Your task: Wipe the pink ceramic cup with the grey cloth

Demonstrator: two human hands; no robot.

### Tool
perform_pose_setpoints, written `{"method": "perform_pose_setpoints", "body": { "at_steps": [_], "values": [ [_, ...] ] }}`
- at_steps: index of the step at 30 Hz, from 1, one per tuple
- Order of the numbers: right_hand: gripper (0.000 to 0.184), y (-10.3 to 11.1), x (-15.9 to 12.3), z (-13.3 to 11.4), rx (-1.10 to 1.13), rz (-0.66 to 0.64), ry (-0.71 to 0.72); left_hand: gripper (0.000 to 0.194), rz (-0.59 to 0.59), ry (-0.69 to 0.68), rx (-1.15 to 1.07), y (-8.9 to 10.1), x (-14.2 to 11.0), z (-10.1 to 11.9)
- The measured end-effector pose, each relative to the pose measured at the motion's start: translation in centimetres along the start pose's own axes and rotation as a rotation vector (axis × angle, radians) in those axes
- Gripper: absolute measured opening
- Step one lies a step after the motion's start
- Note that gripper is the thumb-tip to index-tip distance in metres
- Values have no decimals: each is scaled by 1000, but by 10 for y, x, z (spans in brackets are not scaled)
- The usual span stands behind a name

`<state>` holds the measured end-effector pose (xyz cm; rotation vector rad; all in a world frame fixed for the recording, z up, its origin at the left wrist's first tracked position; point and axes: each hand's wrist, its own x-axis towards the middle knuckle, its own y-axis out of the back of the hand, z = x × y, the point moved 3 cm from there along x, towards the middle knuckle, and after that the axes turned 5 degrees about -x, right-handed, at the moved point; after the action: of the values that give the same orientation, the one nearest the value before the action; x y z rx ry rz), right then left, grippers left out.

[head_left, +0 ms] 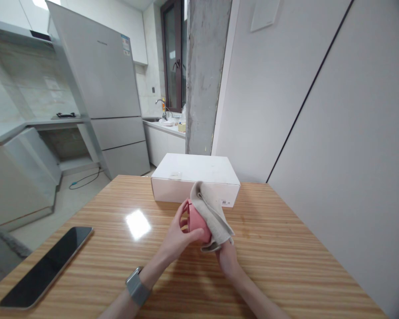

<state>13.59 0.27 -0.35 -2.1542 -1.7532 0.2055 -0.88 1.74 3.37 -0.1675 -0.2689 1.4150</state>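
My left hand [177,237] grips a pink cup [197,223] by its side and handle, holding it above the wooden table [286,266]. My right hand [226,258] is closed on a beige cloth [211,210] that drapes over the cup's right side. The cloth hides most of the right hand's fingers. A grey watch [137,287] sits on my left wrist.
A white flat box [194,177] lies on the table just beyond the hands. A dark phone or tablet [48,266] lies near the table's left edge. Behind are a fridge [103,88], a concrete pillar [206,75], a kitchen counter with sink [164,124], and a wall on the right.
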Motion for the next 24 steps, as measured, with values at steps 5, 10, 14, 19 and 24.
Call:
{"method": "perform_pose_setpoints", "body": {
  "at_steps": [5, 10, 14, 19, 24],
  "values": [
    [31, 2, 9, 6, 20, 57, -95, 99, 9, -69, 235, 2, 0, 5],
    [26, -3, -2, -2, -20, 12, -69, 89, 54, -158, 239, 4, 1, 6],
    [21, -6, -10, -9, -115, -39, 18, 86, 111, -124, 135, 0, -2, 6],
    [28, -9, -18, -10, -189, -148, 120, 67, 199, -62, -65, 1, 0, 0],
    [26, -11, -7, -14, -113, -151, 94, 87, -1, -34, 19, -5, -6, 3]
  ]
}}
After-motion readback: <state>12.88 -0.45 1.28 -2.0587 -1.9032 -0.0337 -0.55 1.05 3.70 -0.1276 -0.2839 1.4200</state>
